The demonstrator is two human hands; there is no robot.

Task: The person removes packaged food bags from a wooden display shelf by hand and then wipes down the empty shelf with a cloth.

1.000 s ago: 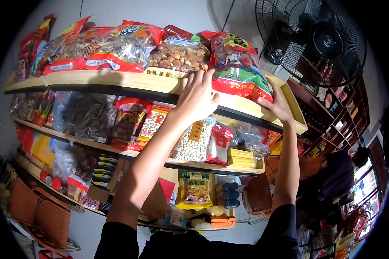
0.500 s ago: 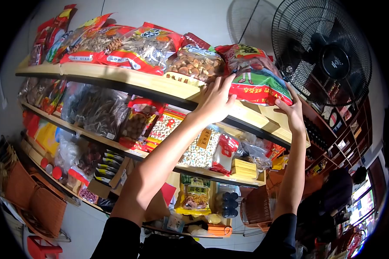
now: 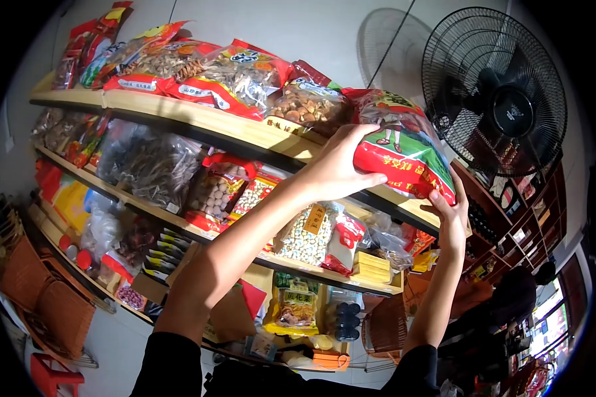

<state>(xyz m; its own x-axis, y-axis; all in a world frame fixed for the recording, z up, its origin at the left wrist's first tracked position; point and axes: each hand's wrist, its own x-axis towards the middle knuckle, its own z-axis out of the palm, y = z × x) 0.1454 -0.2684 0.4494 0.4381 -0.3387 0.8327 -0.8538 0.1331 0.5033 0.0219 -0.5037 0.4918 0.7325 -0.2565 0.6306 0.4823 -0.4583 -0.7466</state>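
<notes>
A bulging red and green bag [image 3: 404, 149] with a printed figure leans at the right end of the wooden top shelf [image 3: 245, 126], its lower edge tipped out over the shelf's front. My left hand [image 3: 344, 165] grips its left side, with the thumb on the front and the fingers behind. The lower right corner is pinched between thumb and fingers of my right hand [image 3: 449, 208]. Just left of it lies a bag of dried mushrooms [image 3: 309, 102], next to a red-edged bag of dried goods [image 3: 242, 79].
A black fan [image 3: 503, 102] stands right of the shelf. Lower shelves hold a white patterned bag [image 3: 306, 235], yellow packs [image 3: 372, 268] and a yellow bag [image 3: 294, 311]. Wicker chairs [image 3: 53, 301] and a red stool [image 3: 54, 374] are at the lower left. A dark-clothed person [image 3: 510, 298] is at the right.
Both hands have drawn the red and green bag down and outward past the shelf's front edge. The view has shifted, so the shelves and fan appear at a different place.
</notes>
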